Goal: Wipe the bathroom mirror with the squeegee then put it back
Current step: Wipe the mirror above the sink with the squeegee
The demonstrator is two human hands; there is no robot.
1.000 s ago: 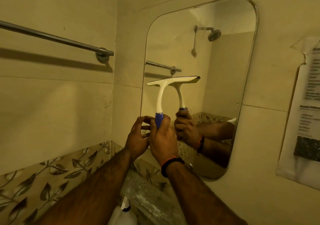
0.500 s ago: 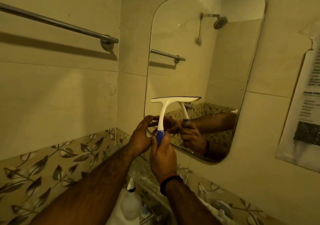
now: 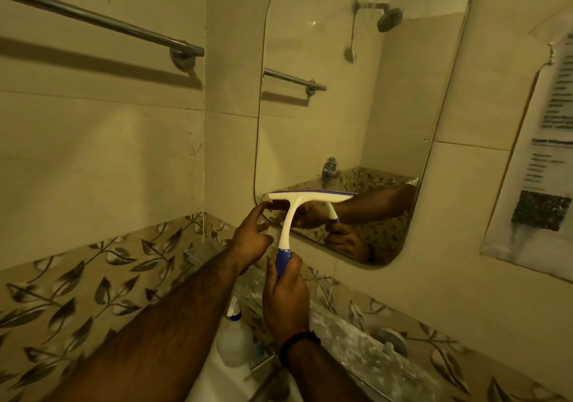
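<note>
- Two hands: the right hand grips the white-and-blue plastic squeegee by its handle, blade low against the rounded wall mirror.
- The left hand is open, fingers loosely spread beside the blade.

A metal towel bar runs along the left wall, its end fixed in a round mount close to the corner. Beneath it, a band of leaf-patterned tiles crosses the plain beige wall tiles and carries on around the corner. On the right wall hangs a printed notice in a clear sleeve; its text is too blurred to read. Low in the middle stands a white bottle with a blue collar, apparently a spray bottle.
</note>
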